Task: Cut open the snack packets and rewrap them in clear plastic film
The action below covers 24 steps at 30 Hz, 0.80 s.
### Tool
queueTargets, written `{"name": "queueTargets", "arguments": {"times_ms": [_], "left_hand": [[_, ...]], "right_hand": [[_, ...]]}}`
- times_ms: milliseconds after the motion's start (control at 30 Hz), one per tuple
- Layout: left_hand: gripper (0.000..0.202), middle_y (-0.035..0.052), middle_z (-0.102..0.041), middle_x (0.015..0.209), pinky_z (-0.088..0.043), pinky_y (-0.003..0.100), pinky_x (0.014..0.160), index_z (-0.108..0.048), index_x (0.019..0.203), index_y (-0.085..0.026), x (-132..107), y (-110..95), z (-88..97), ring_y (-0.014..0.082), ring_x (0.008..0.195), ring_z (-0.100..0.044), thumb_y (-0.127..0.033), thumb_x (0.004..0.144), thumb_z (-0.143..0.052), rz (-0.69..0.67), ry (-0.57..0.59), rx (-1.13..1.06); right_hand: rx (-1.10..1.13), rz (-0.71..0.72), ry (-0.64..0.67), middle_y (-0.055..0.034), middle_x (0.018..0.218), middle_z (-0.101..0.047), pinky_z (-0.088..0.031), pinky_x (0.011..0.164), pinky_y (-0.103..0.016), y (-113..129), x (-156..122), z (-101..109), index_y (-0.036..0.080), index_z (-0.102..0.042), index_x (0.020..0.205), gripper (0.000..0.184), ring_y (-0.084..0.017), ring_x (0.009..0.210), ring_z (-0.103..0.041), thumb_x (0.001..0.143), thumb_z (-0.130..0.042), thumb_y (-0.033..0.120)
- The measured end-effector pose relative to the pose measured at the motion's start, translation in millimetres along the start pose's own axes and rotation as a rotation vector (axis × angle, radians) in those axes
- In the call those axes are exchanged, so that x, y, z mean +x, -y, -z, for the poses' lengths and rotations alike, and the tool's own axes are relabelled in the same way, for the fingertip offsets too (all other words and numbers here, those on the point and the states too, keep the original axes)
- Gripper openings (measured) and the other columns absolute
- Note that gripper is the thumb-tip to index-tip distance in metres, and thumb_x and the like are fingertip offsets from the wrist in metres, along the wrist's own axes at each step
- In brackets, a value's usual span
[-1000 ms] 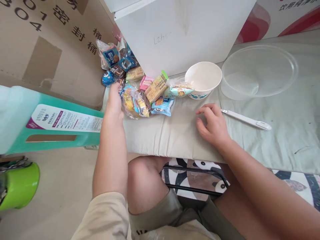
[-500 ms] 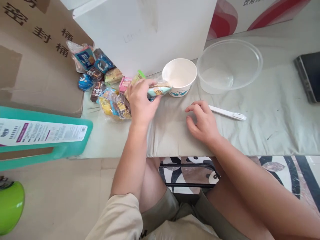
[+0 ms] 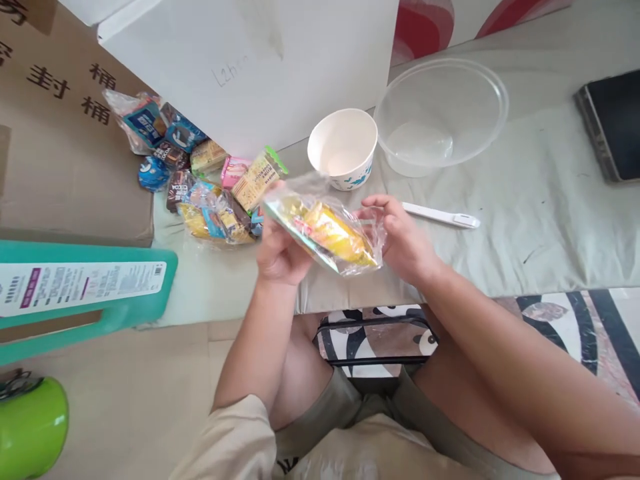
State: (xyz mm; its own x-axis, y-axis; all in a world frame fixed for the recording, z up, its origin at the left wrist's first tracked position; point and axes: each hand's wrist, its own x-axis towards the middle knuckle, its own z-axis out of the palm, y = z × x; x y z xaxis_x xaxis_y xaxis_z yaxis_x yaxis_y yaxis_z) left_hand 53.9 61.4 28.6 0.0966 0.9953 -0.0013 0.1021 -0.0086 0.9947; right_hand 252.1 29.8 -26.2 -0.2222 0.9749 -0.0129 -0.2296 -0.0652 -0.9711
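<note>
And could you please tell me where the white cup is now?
In the head view, the white cup stands on the cloth, just left of the clear tub and beyond the snack bag in the left hand.

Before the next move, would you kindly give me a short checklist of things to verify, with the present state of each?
1. Left hand has hold of the clear packet: ok, its fingers grip the left end.
2. Right hand has a firm grip too: cannot tell; its fingers are at the packet's right end.
3. Packet is still sealed: cannot tell, the film is crumpled and shiny.
4. Paper cup stands upright: ok, opening upward.
5. Plastic tub stands upright: ok, right of the cup.
6. White tool is fully visible: not ok, its near end meets the right hand's outline.
</note>
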Motion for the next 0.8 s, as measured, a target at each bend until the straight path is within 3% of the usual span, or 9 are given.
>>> {"name": "queueTargets", "arguments": {"times_ms": [67,167,267,400,533,633,733,800], "left_hand": [[0.085,0.0058,-0.069,0.131,-0.057,0.059,0.105,-0.058,0.136,-0.042,-5.3,5.4,-10.4,0.0363,0.131,-0.064,-0.093,0.069,-0.044,0.14,0.037,-0.098],[0.067,0.006,-0.071,0.116,-0.059,0.052,0.098,-0.069,0.115,-0.037,-10.5,8.4,-19.0,0.0343,0.126,-0.066,-0.084,0.068,-0.06,0.217,-0.044,-0.405],[0.046,0.0038,-0.07,0.099,-0.059,0.04,0.088,-0.069,0.103,-0.031,-9.8,8.6,-22.8,0.0256,0.104,-0.07,-0.065,0.072,-0.068,0.29,-0.15,-0.699],[0.036,0.0026,-0.066,0.082,-0.057,0.033,0.073,-0.069,0.102,-0.026,-5.4,8.2,-26.9,0.02,0.077,-0.068,-0.05,0.076,-0.065,0.402,-0.137,-0.818],[0.03,0.0007,-0.063,0.073,-0.057,0.034,0.067,-0.069,0.101,-0.023,-6.9,8.8,-33.6,0.0176,0.063,-0.064,-0.041,0.078,-0.063,0.538,0.011,-0.881],[0.027,0.0021,-0.066,0.072,-0.057,0.034,0.064,-0.07,0.098,-0.021,-12.6,13.7,-41.5,0.0185,0.062,-0.064,-0.041,0.08,-0.063,0.659,0.076,-0.829],[0.024,0.002,-0.064,0.068,-0.056,0.032,0.058,-0.067,0.085,-0.02,-18.4,25.4,-49.9,0.0177,0.06,-0.062,-0.044,0.083,-0.065,0.723,0.09,-0.809],[0.028,0.0014,-0.065,0.07,-0.058,0.031,0.059,-0.066,0.081,-0.021,-21.2,36.2,-54.5,0.0169,0.063,-0.064,-0.048,0.086,-0.067,0.728,0.09,-0.807]], "right_hand": [[0.127,-0.082,0.138,-0.0108,0.136,-0.062,-0.061,0.078,-0.037,1.0,-7.0,0.2,0.03,-0.044,0.137,0.062,-0.022,0.103,-0.07,0.091,-0.059,0.068],[0.123,-0.006,0.189,-0.0098,0.139,-0.059,-0.06,0.087,-0.035,6.5,-17.5,1.2,0.032,-0.047,0.138,0.073,-0.022,0.112,-0.066,0.082,-0.074,0.071],[0.067,0.077,0.141,-0.0054,0.123,-0.064,-0.058,0.081,-0.029,12.9,-22.4,0.4,0.031,-0.057,0.126,0.061,-0.016,0.096,-0.066,0.078,-0.087,0.052],[0.009,0.109,0.059,-0.0009,0.089,-0.068,-0.054,0.072,-0.026,16.2,-21.5,-2.9,0.025,-0.069,0.096,0.018,-0.012,0.077,-0.063,0.09,-0.079,0.038],[0.103,0.114,0.036,0.0003,0.085,-0.071,-0.055,0.072,-0.027,16.7,-20.2,-2.2,0.025,-0.072,0.089,0.015,-0.012,0.074,-0.064,0.088,-0.081,0.037],[0.015,0.144,0.061,-0.0009,0.084,-0.07,-0.056,0.074,-0.031,15.4,-21.4,0.8,0.024,-0.073,0.088,0.023,-0.013,0.075,-0.063,0.088,-0.08,0.046],[-0.216,0.222,0.001,-0.005,0.095,-0.066,-0.057,0.087,-0.038,10.4,-23.0,4.1,0.025,-0.071,0.087,0.031,-0.019,0.093,-0.065,0.086,-0.08,0.054],[-0.347,0.279,-0.104,-0.0098,0.118,-0.062,-0.055,0.101,-0.046,5.8,-23.1,6.1,0.026,-0.069,0.104,0.049,-0.028,0.121,-0.061,0.079,-0.082,0.065]]}}
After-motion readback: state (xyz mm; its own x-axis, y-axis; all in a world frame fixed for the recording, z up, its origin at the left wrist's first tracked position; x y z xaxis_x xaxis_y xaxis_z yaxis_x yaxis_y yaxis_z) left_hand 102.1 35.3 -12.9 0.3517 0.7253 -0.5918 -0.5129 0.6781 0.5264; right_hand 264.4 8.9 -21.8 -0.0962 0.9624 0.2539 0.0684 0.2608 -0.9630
